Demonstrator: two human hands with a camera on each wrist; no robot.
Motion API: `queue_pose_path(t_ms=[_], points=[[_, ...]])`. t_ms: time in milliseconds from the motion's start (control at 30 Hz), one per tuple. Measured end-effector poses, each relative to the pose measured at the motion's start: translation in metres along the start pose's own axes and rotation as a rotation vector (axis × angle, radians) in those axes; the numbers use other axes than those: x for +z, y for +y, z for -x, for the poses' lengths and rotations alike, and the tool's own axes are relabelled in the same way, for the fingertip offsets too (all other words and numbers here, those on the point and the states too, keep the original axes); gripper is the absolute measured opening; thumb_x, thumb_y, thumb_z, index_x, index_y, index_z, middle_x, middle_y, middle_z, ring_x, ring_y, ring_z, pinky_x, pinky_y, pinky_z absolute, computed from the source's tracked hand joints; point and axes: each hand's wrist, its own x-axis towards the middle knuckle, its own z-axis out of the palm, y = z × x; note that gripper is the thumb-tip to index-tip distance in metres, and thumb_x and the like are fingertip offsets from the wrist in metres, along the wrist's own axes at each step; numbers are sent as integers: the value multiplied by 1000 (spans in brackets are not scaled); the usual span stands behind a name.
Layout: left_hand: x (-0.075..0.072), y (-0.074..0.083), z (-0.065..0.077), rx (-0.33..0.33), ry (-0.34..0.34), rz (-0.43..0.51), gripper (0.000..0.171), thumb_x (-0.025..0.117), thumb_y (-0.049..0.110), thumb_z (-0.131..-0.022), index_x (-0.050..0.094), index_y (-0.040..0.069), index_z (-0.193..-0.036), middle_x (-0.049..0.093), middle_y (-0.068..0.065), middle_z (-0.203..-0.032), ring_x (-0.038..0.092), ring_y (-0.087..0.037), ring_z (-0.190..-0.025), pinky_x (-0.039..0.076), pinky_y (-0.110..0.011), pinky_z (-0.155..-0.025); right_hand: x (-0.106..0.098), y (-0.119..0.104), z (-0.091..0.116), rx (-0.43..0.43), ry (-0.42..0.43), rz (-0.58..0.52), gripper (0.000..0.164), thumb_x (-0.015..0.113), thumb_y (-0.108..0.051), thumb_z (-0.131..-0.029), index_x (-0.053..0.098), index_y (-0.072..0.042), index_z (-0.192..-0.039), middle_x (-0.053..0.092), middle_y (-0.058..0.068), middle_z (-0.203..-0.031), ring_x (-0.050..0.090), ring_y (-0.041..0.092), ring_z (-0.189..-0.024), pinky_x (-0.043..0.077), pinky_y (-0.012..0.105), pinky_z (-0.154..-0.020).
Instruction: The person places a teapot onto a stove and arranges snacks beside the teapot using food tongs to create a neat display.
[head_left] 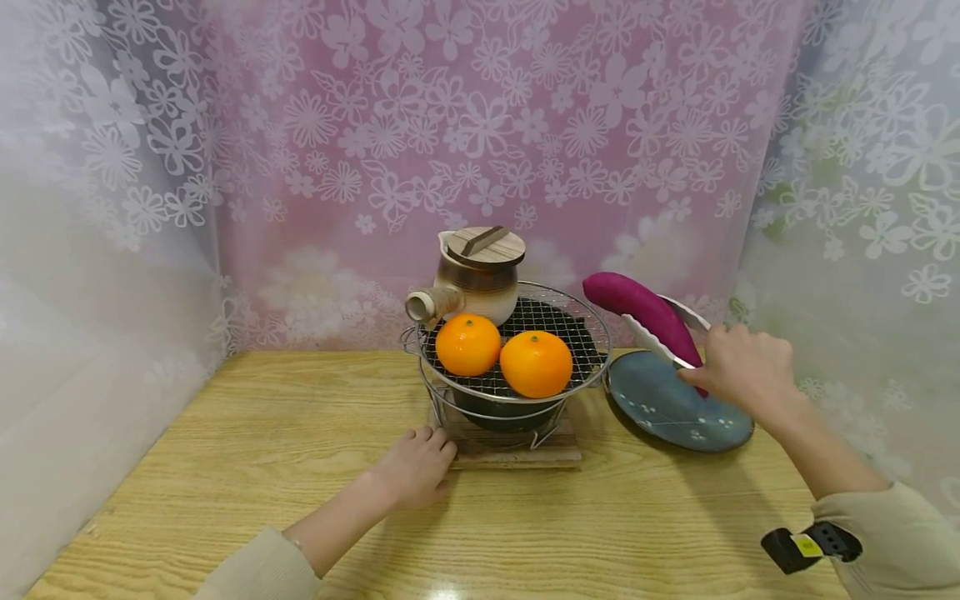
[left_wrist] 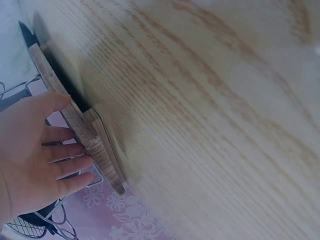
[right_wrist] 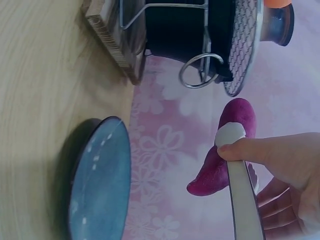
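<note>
My right hand [head_left: 750, 365] grips a pair of metal tongs [right_wrist: 245, 200], and a purple sweet potato [head_left: 637, 302] is clamped between their white scalloped ends. The sweet potato hangs tilted in the air, over the rim of a blue plate [head_left: 648, 408] and right of the grill. My left hand [head_left: 416, 468] touches the left front corner of a wooden board [head_left: 517, 458] under the grill. In the left wrist view its fingers [left_wrist: 70, 167] lie loosely extended along the board's edge. Two oranges [head_left: 537, 367] sit at the front of the wire mesh [head_left: 558, 321].
A brown and cream side-handled teapot [head_left: 487, 292] with a wooden lid [head_left: 487, 246] stands at the back left of the mesh, its handle pointing left. Below the mesh is a dark bowl [head_left: 502, 412] in a wire stand. Flowered curtains [head_left: 480, 125] surround the wooden table [head_left: 300, 417].
</note>
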Motion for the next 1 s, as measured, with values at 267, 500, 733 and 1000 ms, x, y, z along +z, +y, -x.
queue_pose_path(t_ms=[267,500,733,1000], points=[[-1,1,1,4,10,5,38,61,40,-87,58,9,-109,53,-9,-107,52,-24,-96,43,-34,-76,-17,-4,-3,10,8,2,48,70,-50,-71,48,-10,-58,47,7,-59,46,29,-50,36,42,-44],[-1,1,1,7,18,11,38,62,40,-86,58,9,-108,53,-9,-106,52,-24,-95,42,-33,-74,-28,-8,-6,-2,57,10,49,72,-50,-68,49,-7,-61,47,8,-60,46,30,-51,36,42,-42],[0,1,1,8,34,3,38,62,40,-86,58,9,-106,53,-9,-105,52,-24,-94,43,-34,-75,-39,-16,-7,-27,18,14,44,70,-49,-71,52,-14,-53,45,4,-55,41,25,-50,32,37,-42],[1,1,1,9,65,0,36,63,40,-85,58,9,-102,53,-8,-101,52,-23,-90,42,-32,-72,-51,-27,-15,-47,1,36,45,68,-51,-71,51,-14,-54,48,4,-59,45,27,-54,35,41,-45]])
